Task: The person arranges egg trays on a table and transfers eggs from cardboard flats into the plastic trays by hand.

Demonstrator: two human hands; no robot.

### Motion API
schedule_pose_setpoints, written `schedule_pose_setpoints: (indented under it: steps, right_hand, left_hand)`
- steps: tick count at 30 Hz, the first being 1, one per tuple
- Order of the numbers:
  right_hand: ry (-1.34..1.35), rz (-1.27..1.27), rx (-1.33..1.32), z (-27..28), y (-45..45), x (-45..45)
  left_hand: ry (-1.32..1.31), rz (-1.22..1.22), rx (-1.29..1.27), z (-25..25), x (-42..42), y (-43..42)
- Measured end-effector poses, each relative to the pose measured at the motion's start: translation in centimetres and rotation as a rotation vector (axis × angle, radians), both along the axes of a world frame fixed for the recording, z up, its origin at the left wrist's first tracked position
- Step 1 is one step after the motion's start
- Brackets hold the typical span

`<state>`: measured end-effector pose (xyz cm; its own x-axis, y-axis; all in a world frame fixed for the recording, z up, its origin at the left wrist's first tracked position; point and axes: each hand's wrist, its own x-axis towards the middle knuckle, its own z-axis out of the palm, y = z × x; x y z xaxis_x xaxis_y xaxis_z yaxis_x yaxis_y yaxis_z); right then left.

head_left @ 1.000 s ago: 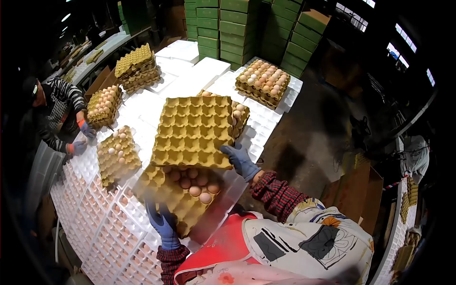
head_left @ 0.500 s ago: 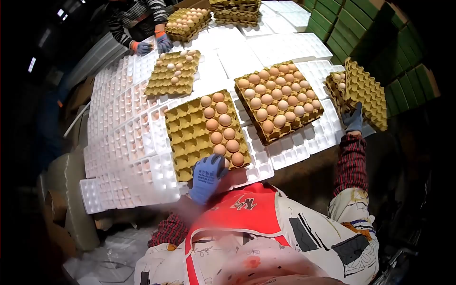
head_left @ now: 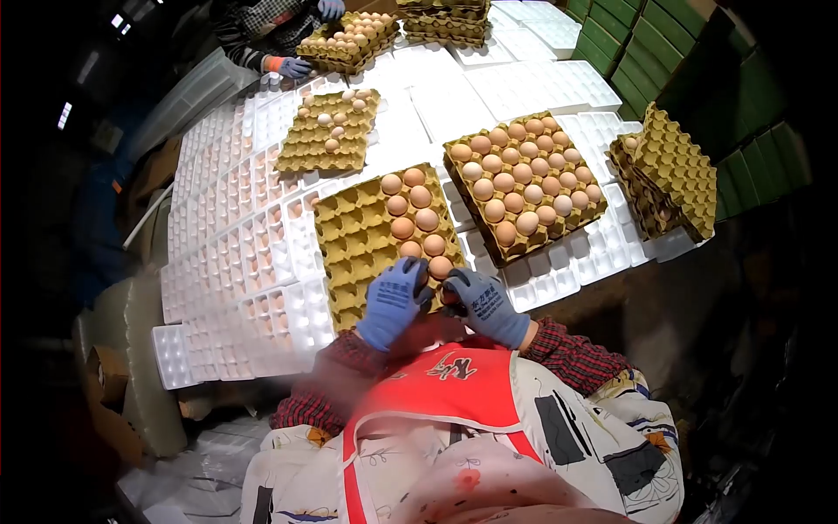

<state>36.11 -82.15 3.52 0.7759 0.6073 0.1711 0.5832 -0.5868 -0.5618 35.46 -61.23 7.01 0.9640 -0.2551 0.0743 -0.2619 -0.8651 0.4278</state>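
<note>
Right hand [head_left: 489,306]: brought in from the tilted pulp tray [head_left: 676,170] at the far right to beside the left hand [head_left: 392,306]; that tray is left leaning on a tray stack [head_left: 635,179].
Gloved fingers: curled on both hands, tips set close together over the near right corner of the part-filled pulp tray [head_left: 353,236]; whether an egg is gripped cannot be told.
Forearms: angled inward from both sides, covered by plaid sleeves [head_left: 576,356].
Brown eggs [head_left: 427,219]: seated in the right-hand columns of the part-filled tray.
Full egg tray [head_left: 541,237]: stacked just beyond, to the right.
Work surface: covered with white moulded trays [head_left: 585,253], many at left filled with eggs.
Room: dimly lit; green cartons [head_left: 663,44] are piled behind.
Far side: an egg-tray stack [head_left: 336,64] is attended by a gloved co-worker [head_left: 253,26].
</note>
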Motion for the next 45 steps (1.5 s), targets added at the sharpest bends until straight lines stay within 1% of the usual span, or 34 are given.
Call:
schedule_pose_setpoints:
  steps: [2, 3, 4, 5, 6, 8, 10, 11, 12, 14, 15, 16, 18, 19, 20, 22, 23, 24, 26, 27, 28, 30, 31, 33, 34, 35, 36, 37, 38, 39, 40, 42, 43, 45]
  right_hand:
    - [0.01, 0.034, 0.049, -0.4, -0.2, 0.5]
    - [0.285, -0.081, 0.413, -0.3, -0.1, 1.0]
    - [0.566, -0.196, 0.774, -0.2, -0.3, 1.4]
    - [0.77, -0.187, 0.89, 1.0, -1.0, 2.5]
    - [0.738, -0.166, 0.817, 1.0, -1.0, 3.6]
    - [0.283, -0.026, 0.42, 2.1, 0.4, 4.6]
    - [-0.055, 0.032, -0.059, 2.9, 2.0, 4.0]
    - [-0.064, 0.02, -0.141, 3.0, 2.6, 3.8]
    - [-0.074, 0.009, -0.224, 3.0, 3.0, 3.6]
    - [-0.037, 0.023, -0.158, 2.6, 2.3, 4.0]
    - [0.0, 0.035, -0.089, 2.1, 1.5, 4.6]
    - [0.077, 0.02, 0.092, 1.0, 0.7, 5.4]
    - [0.792, -0.218, 0.727, 1.5, -0.3, 6.3]
    - [0.94, -0.205, 0.782, 3.8, -0.7, 6.8]
    - [0.786, -0.144, 0.762, 4.2, -0.1, 7.5]
    - [0.424, 0.098, 0.483, 3.2, 1.1, 9.3]
    - [0.329, 0.042, 0.286, 3.1, 1.8, 9.2]
    - [-0.102, 0.023, 0.054, 2.7, 2.8, 8.9]
    - [-0.342, -0.113, -0.431, 2.7, 4.8, 7.8]
    - [-0.453, -0.15, -0.528, 1.3, 5.5, 7.9]
    - [-0.427, -0.156, -0.571, 1.2, 5.8, 8.0]
    - [-0.37, -0.064, -0.515, 2.7, 5.4, 8.4]
    - [-0.299, -0.068, -0.477, 3.7, 5.3, 8.6]
    - [-0.049, -0.033, -0.137, 4.3, 4.1, 10.1]
    - [0.14, -0.042, -0.014, 5.5, 4.3, 10.5]
    - [0.272, -0.019, 0.191, 5.5, 5.9, 10.1]
    - [0.191, -0.054, 0.263, 7.3, 9.0, 7.5]
    - [0.195, 0.117, 0.165, 8.5, 11.9, 6.0]
    - [0.335, 0.292, 0.18, 7.3, 14.8, 4.4]
    - [0.377, 0.458, 0.092, 6.9, 17.9, 2.3]
    - [0.305, 0.566, 0.071, 5.0, 20.5, -0.4]
    - [0.07, 0.704, -0.309, 0.0, 25.0, -4.4]
    - [0.068, 0.711, -0.314, -1.6, 26.6, -6.4]
    - [-0.211, 0.524, -0.859, -3.5, 28.6, -9.1]
  left_hand:
    - [-0.074, 0.008, 0.264, -1.7, -0.3, -0.8]
    - [-0.088, 0.014, 0.26, -2.0, 0.0, -0.1]
    - [-0.092, 0.017, 0.069, -1.9, 0.2, 0.6]
    - [-0.086, 0.016, -0.124, -2.0, 0.0, 1.3]
    - [-0.083, 0.012, -0.134, -2.0, -0.2, 2.3]
    - [0.546, 0.276, -1.063, -1.6, -0.3, 5.7]
    - [0.653, 0.183, -1.794, -1.2, -0.7, 7.8]
    - [0.626, 0.104, -1.861, -0.1, -0.3, 7.5]
    - [0.589, 0.144, -1.877, 1.0, 0.1, 6.9]
    - [0.726, 0.092, -1.655, 2.5, 1.6, 7.3]
    - [0.678, 0.24, -1.364, 3.5, 2.3, 6.0]
    - [0.4, -0.013, -1.037, -0.4, 4.1, 6.3]
    - [-0.16, -0.036, -0.037, -0.2, 3.9, 3.9]
    - [-0.091, 0.029, 0.111, 0.7, 3.7, 2.4]
    - [-0.126, 0.056, 0.291, -0.6, 4.5, 1.6]
    - [-0.159, 0.073, 0.361, -2.2, 4.9, 0.9]
    - [-0.144, 0.052, 0.401, -2.4, 5.2, 1.0]
    - [-0.137, 0.065, 0.399, -2.8, 5.1, 1.0]
    - [-0.23, 0.097, 0.057, -2.1, 3.7, 2.6]
    - [-0.14, 0.159, -0.164, -1.5, 2.7, 3.5]
    - [-0.101, 0.225, -0.375, 0.1, 1.2, 4.2]
    - [-0.107, 0.303, -0.747, -0.7, -2.2, 6.4]
    - [-0.08, 0.399, -0.826, -1.2, -4.3, 7.9]
    - [-0.108, 0.617, -1.074, -3.9, -8.4, 12.1]
    - [-0.309, 0.724, -0.876, -4.9, -10.3, 14.6]
    - [-0.087, 0.878, -1.102, -3.7, -12.5, 16.8]
    - [-0.288, 0.825, -0.715, -6.7, -14.7, 19.5]
    - [-0.266, 0.877, -0.389, -8.9, -17.2, 20.8]
    - [-0.079, 0.874, -0.366, -9.7, -18.8, 21.6]
    - [-0.069, 0.872, -0.232, -11.0, -19.8, 21.4]
    - [-0.057, 0.865, -0.096, -12.0, -20.4, 21.4]
    - [0.115, 0.842, 0.0, -11.1, -20.0, 21.1]
    - [0.124, 0.826, 0.008, -10.9, -19.7, 20.7]
    - [0.102, 0.77, 0.012, -10.9, -18.9, 20.1]
